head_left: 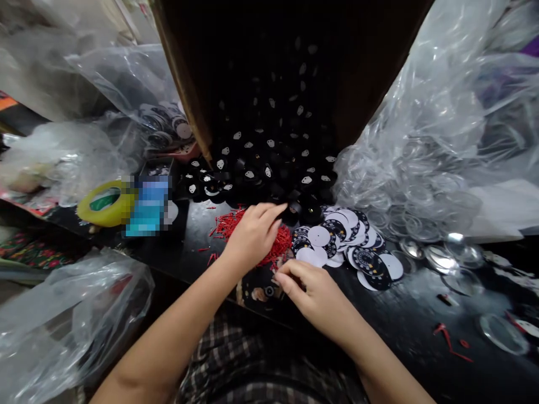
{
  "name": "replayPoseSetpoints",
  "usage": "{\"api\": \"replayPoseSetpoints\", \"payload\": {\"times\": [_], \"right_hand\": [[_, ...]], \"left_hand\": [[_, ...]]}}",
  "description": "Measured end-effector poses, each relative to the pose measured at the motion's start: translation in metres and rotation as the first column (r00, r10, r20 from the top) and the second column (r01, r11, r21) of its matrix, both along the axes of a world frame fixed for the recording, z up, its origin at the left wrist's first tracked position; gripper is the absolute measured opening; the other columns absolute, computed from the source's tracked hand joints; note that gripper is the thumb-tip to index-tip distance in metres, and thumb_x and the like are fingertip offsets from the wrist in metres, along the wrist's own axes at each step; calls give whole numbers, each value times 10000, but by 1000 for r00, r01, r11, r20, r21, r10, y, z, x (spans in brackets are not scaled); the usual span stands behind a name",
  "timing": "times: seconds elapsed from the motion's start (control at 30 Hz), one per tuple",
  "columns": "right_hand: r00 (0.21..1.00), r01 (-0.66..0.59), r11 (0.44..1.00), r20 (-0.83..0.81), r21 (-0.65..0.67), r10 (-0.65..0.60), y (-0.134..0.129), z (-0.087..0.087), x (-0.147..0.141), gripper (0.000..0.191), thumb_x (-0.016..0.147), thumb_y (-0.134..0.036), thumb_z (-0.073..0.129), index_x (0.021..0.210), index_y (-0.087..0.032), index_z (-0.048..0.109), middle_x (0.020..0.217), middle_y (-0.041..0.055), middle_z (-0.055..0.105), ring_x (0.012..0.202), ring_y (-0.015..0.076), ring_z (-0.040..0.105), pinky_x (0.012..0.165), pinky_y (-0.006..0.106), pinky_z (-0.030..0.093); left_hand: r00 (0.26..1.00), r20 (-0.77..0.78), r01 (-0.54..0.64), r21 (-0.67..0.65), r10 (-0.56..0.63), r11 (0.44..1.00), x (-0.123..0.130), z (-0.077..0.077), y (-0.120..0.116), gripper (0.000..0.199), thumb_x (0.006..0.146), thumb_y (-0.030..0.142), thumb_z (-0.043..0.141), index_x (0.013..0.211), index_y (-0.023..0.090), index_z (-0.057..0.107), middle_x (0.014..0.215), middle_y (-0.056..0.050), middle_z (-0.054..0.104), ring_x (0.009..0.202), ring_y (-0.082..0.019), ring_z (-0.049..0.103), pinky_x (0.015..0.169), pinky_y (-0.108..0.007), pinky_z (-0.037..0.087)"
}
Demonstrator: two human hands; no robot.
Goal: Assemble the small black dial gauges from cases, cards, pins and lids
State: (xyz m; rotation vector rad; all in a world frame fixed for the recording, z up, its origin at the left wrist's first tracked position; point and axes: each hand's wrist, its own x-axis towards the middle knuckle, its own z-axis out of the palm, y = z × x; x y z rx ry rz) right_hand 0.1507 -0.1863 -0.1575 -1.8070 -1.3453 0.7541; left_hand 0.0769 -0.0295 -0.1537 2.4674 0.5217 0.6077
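Observation:
My left hand (pixel 253 234) reaches over a heap of small red plastic pointers (pixel 227 223), its fingers stretched out. Its fingertips come close to a round black part (pixel 293 210) at the front of a large pile of black parts (pixel 269 168) with white labels. Lower and to the right, my right hand (pixel 309 283) is closed in a pinch by the table's front edge. What its fingertips hold, if anything, is too small to make out. Just left of them a small dark round piece (pixel 268 291) lies on the table. Round printed dials (pixel 366 261), black or white side up, spread beyond my right hand.
A dark open box (pixel 181 73) spills the black parts toward me. Clear plastic bags stand on both sides, the right one (pixel 404 179) with clear round covers. A yellow tape roll (pixel 90 210) lies left. Loose covers (pixel 503 334) and red bits (pixel 448 339) lie on the right.

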Motion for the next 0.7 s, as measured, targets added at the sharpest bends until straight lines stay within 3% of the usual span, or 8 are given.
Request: {"api": "replayPoseSetpoints", "payload": {"times": [0.17, 0.3, 0.37, 0.4, 0.47, 0.57, 0.63, 0.7], "right_hand": [[935, 208, 975, 278, 72, -220, -16, -13, 37, 202, 930, -297, 460, 958, -203, 637, 931, 62, 602, 840, 190, 590, 747, 318, 464], [698, 366, 930, 650, 38, -301, -7, -22, 72, 397, 831, -255, 575, 1218, -168, 595, 1115, 152, 546, 972, 316, 576, 843, 456, 461], [668, 360, 933, 699, -5, -254, -1, -23, 80, 384, 809, -234, 599, 1183, -149, 613, 1101, 163, 550, 972, 337, 571, 836, 475, 461], [673, 364, 931, 690, 4, -266, 0, -23, 82, 351, 806, -233, 604, 1145, -144, 623, 1096, 163, 553, 970, 334, 570, 833, 472, 462], [717, 392, 918, 607, 54, -342, -1, -21, 80, 233, 810, -235, 607, 1025, -151, 633, 1033, 140, 579, 920, 300, 582, 809, 441, 472], [831, 387, 913, 378, 133, -407, -10, -15, 65, 87, 862, -271, 574, 877, -189, 599, 851, 62, 612, 760, 209, 589, 695, 341, 486], [900, 276, 940, 290, 198, -326, -15, -12, 49, 102, 905, -266, 524, 877, -204, 600, 837, 48, 616, 768, 187, 596, 691, 313, 491], [938, 148, 957, 272, 248, -216, -18, -11, 32, 122, 924, -232, 500, 917, -212, 620, 912, 60, 619, 868, 187, 609, 769, 320, 502]], "left_hand": [[984, -51, 171, 22, -170, 985, 68, -15, 21, 359, 801, 33, 458, 1086, 148, 643, 1195, -141, 576, 1108, -303, 504, 1017, -497, 352], [992, -3, 128, -37, -128, 991, 53, -5, 22, 247, 791, 60, 505, 986, 166, 611, 1098, -102, 590, 1071, -271, 526, 1007, -470, 369], [993, 111, 61, -270, -32, 961, 31, 5, 11, 184, 834, 155, 531, 1012, 193, 558, 1034, -68, 606, 997, -229, 576, 947, -417, 435], [984, 172, 44, -480, 45, 876, 18, 8, 2, 175, 855, 215, 537, 1029, 209, 526, 1003, -53, 619, 943, -209, 607, 898, -390, 471], [956, 207, 96, -893, 210, 441, -8, 10, -20, 202, 864, 294, 557, 1042, 235, 482, 989, -41, 657, 852, -189, 661, 807, -350, 516], [940, 87, 143, -978, 331, -150, -34, 2, -53, 246, 880, 301, 565, 1101, 235, 481, 1080, -76, 686, 918, -205, 692, 816, -324, 530], [921, 39, 178, -927, 387, -330, -38, -5, -65, 272, 910, 352, 527, 1144, 215, 510, 1159, -99, 666, 1034, -232, 664, 899, -353, 516], [901, 18, 213, -889, 433, -406, -34, -10, -70, 326, 933, 430, 464, 1139, 194, 554, 1198, -105, 650, 1081, -252, 641, 954, -396, 496]]}}
